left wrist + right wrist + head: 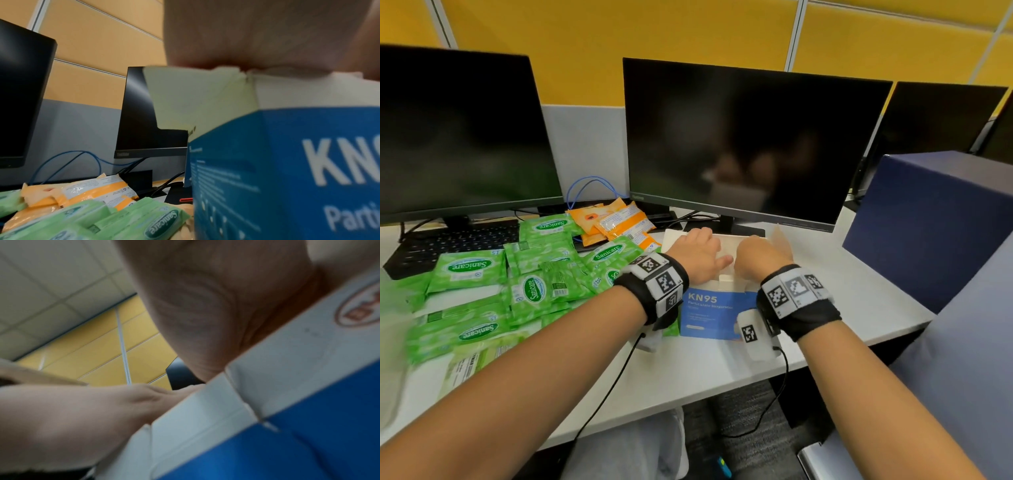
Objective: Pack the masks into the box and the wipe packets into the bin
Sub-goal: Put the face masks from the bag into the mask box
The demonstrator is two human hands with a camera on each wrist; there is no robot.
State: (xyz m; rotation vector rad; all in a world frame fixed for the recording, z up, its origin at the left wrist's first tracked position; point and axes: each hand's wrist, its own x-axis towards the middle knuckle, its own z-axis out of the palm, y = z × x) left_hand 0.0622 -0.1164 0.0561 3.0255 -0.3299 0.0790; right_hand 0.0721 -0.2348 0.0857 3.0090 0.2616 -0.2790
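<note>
The blue and white KN95 box [714, 308] [287, 162] [308, 418] stands open on the desk in front of the middle monitor. My left hand [697, 255] [267, 32] and right hand [758, 255] [205, 305] lie side by side over its open top. Both press flat on the white masks [726, 255] inside, and the fingertips are hidden. Several green wipe packets [534, 274] [144, 219] lie spread on the desk to the left. Orange wipe packets [616, 222] [92, 193] lie behind them. The dark blue bin [928, 222] stands at the right.
The middle monitor [750, 144] stands close behind the box, and a second monitor [458, 137] stands at the left. A black keyboard [448, 243] lies behind the green packets. Blue cable loops [592, 186] run between the monitors. The box's flaps [674, 238] stick out sideways.
</note>
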